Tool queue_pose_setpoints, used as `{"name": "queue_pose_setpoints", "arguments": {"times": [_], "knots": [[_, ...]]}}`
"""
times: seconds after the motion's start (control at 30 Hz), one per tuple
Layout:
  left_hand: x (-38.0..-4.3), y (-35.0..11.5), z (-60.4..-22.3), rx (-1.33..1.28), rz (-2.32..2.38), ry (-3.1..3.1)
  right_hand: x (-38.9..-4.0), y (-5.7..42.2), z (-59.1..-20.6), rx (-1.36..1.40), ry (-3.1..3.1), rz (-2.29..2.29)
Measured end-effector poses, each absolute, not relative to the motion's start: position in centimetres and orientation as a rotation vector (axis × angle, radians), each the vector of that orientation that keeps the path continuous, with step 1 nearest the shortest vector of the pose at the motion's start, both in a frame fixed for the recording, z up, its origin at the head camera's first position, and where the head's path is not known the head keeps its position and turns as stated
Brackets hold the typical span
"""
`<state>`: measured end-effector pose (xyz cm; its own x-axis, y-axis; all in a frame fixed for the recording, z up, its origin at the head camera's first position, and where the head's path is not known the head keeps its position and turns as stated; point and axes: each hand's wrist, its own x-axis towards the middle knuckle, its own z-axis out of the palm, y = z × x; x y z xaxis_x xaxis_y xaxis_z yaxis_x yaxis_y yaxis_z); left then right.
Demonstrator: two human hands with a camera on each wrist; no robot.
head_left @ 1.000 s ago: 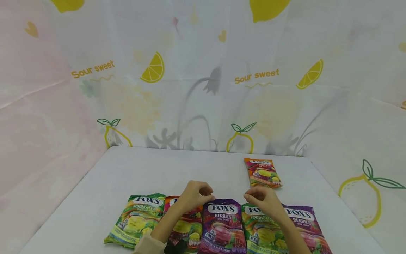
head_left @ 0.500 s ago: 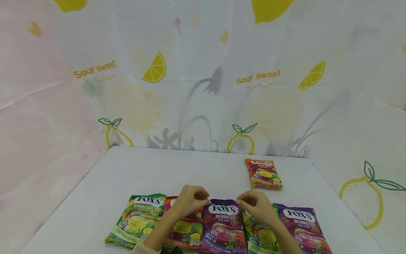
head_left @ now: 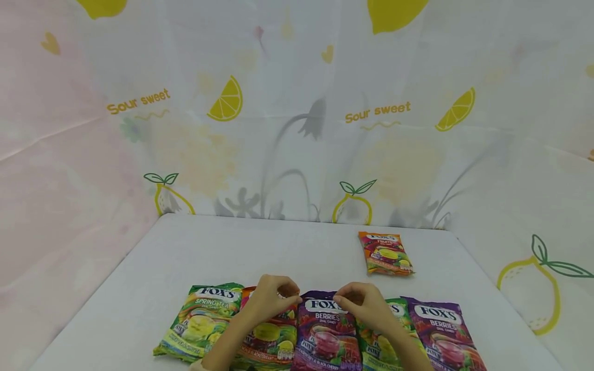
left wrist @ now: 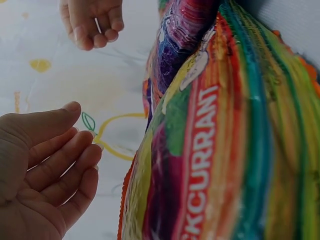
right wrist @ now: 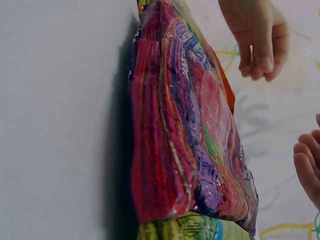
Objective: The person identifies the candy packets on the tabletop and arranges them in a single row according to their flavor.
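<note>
In the head view, several Fox's candy bags lie in a row. The middle one is a purple berries bag (head_left: 327, 335). My left hand (head_left: 270, 300) hovers over the top of the orange-and-red candy bag (head_left: 274, 332), its thumb tip near the purple bag's upper left corner. Over the purple bag's upper right corner is my right hand (head_left: 364, 305), whose forearm partly hides a green spring tea bag (head_left: 371, 348). Both hands have loosely bent fingers and hold nothing. The left wrist view shows the blackcurrant bag (left wrist: 200, 165) close up, beside the left hand's open palm.
Another green spring tea bag (head_left: 197, 322) is at the row's left end, slightly tilted. A second purple berries bag (head_left: 445, 330) ends it on the right. Farther back on the white table (head_left: 260, 247) lies an orange fruits bag (head_left: 386, 255). Lemon-printed cloth (head_left: 287, 154) hangs behind.
My right hand has moved left, from above the green bag to the purple bag's top right corner. My left hand has drifted slightly left and nearer. The bags stay where they were.
</note>
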<state>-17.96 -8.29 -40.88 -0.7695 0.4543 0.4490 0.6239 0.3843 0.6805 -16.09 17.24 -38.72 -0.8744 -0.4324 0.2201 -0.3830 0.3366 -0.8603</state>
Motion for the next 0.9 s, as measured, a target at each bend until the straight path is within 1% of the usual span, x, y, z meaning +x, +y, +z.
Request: {"name": "queue_pose_setpoints", "arguments": {"times": [0.23,0.47,0.67,0.9], "knots": [[-17.3,-8.8,-41.0,-0.960,-1.376,-2.455,-16.0,16.5,-39.0,-0.792,2.504,-1.611],[-16.8,-9.4,-40.8,-0.914,-1.344,-2.483,-16.1,15.5,-39.6,-0.886,2.456,-1.625],[-16.5,-9.8,-41.0,-0.909,-1.375,-2.487,-15.7,14.6,-39.9,-0.837,2.458,-1.589],[-16.4,-10.1,-41.1,-0.907,-1.358,-2.492,-15.5,13.9,-40.3,-0.875,2.482,-1.566]]}}
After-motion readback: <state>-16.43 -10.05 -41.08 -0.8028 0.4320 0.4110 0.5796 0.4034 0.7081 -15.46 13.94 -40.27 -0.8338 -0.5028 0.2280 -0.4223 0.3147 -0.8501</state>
